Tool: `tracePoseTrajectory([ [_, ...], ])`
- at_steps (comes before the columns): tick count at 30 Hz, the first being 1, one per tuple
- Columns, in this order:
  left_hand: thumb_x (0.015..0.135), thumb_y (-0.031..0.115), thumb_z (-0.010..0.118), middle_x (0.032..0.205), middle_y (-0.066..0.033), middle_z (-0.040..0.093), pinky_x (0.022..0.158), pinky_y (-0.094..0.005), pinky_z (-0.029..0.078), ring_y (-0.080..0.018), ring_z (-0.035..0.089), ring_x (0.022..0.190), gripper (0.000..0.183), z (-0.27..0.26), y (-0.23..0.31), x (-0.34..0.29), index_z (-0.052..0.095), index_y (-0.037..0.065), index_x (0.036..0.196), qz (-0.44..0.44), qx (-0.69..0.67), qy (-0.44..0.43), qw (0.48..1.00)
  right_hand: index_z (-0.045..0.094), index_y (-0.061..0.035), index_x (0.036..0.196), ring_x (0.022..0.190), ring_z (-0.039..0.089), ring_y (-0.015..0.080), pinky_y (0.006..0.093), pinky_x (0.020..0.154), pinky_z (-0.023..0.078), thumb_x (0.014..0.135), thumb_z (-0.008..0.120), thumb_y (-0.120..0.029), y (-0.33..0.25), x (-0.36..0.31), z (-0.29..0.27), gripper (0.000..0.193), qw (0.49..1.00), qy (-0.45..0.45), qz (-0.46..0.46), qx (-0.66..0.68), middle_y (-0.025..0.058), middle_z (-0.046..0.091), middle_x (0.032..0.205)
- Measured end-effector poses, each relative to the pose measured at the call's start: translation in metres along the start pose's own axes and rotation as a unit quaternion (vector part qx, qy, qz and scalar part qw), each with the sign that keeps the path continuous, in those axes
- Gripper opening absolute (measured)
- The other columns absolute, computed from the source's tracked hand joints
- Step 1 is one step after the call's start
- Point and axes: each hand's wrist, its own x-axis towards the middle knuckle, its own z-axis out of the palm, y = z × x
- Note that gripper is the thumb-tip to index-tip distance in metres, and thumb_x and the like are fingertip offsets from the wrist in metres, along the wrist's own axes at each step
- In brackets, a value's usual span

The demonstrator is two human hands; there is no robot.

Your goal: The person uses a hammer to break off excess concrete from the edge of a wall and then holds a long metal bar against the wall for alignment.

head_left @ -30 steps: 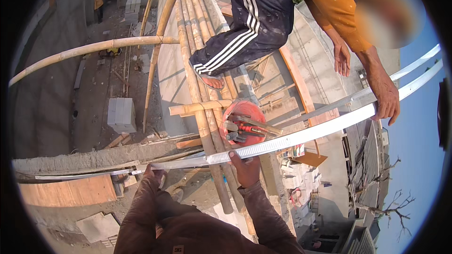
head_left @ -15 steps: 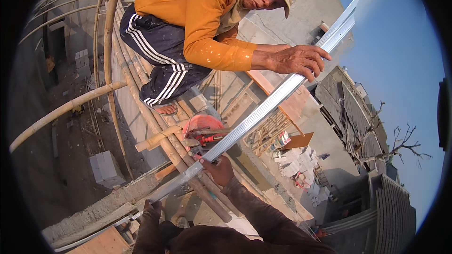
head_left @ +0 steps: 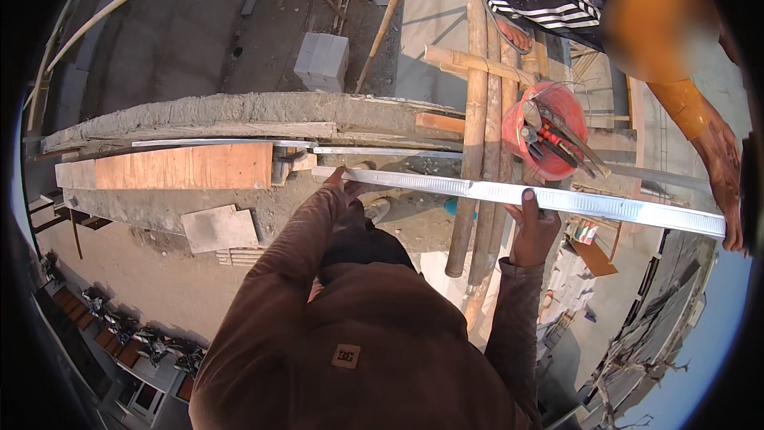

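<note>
A long, ribbed silver metal channel [head_left: 430,183] runs across in front of me, sloping slightly down to the right. My left hand [head_left: 345,184] is closed around it close to its left end. Farther along, my right hand [head_left: 535,232] grips it from below, the thumb up against its face. At the far right, a co-worker's hand [head_left: 728,199], with an orange sleeve, is at the channel's other end. Just beyond my right hand, a red bucket [head_left: 513,115] holds red-handled tools and other tools that I cannot name.
Bamboo poles [head_left: 476,103] run away from me beside the bucket. Thin metal strips [head_left: 390,152] lie along a rough concrete ledge [head_left: 239,111]. A plywood board [head_left: 183,167] is to the left. White blocks [head_left: 322,60] sit far below, and a drop shows on both sides.
The view has swung left and down, so the channel now looks nearly level rather than steeply slanted. Both my hands stay on it, and the co-worker's hand has come to the far right.
</note>
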Motion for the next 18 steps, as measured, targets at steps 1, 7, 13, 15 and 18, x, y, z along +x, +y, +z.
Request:
tracePoseTrajectory([
  [1,0.100,0.043,0.054,0.131,-0.0237,0.053,0.098,-0.0541,0.054,-0.0406,0.058,0.116,0.054,-0.002,0.003,-0.001,0.043,0.003,0.135,-0.002,0.005,0.014,1.000,0.062,0.0079,0.113,0.090,0.067,0.0210,0.0359,0.075,0.062,0.096,0.067,-0.025,0.000,-0.001,-0.002,0.038,1.000,-0.019,-0.007,0.003,0.0118,0.065,0.100],
  [7,0.096,0.037,0.061,0.138,-0.0253,0.048,0.098,-0.0570,0.052,-0.0438,0.054,0.120,0.060,-0.032,0.018,0.005,0.039,0.001,0.138,-0.028,-0.070,-0.014,0.997,0.062,0.0056,0.116,0.094,0.064,0.0150,0.0305,0.083,0.053,0.091,0.074,-0.017,0.011,-0.022,-0.003,0.036,0.996,-0.079,-0.042,0.010,0.0097,0.067,0.102],
  [13,0.098,0.037,0.056,0.139,-0.0278,0.046,0.103,-0.0552,0.050,-0.0431,0.053,0.123,0.063,-0.035,-0.009,0.022,0.036,-0.004,0.141,-0.011,-0.010,-0.004,1.000,0.063,0.0019,0.119,0.102,0.063,0.0159,0.0320,0.089,0.052,0.085,0.078,-0.012,0.037,-0.030,-0.016,0.039,0.989,-0.143,0.028,0.013,0.0096,0.068,0.113],
  [15,0.099,0.033,0.056,0.136,-0.0294,0.048,0.107,-0.0553,0.048,-0.0444,0.051,0.126,0.060,-0.018,-0.026,0.022,0.037,-0.008,0.139,-0.030,-0.002,0.030,0.999,0.063,0.0016,0.120,0.104,0.063,0.0166,0.0328,0.091,0.052,0.084,0.079,-0.012,0.052,-0.027,-0.022,0.042,0.989,-0.140,0.053,-0.001,0.0095,0.067,0.115],
  [18,0.100,0.033,0.056,0.140,-0.0295,0.044,0.106,-0.0572,0.048,-0.0442,0.048,0.129,0.061,0.011,-0.048,0.022,0.034,-0.004,0.143,-0.085,0.025,0.016,0.996,0.062,0.0017,0.122,0.105,0.062,0.0170,0.0337,0.092,0.051,0.084,0.080,-0.013,0.081,-0.025,-0.028,0.044,0.993,-0.099,0.049,-0.041,0.0102,0.067,0.115],
])
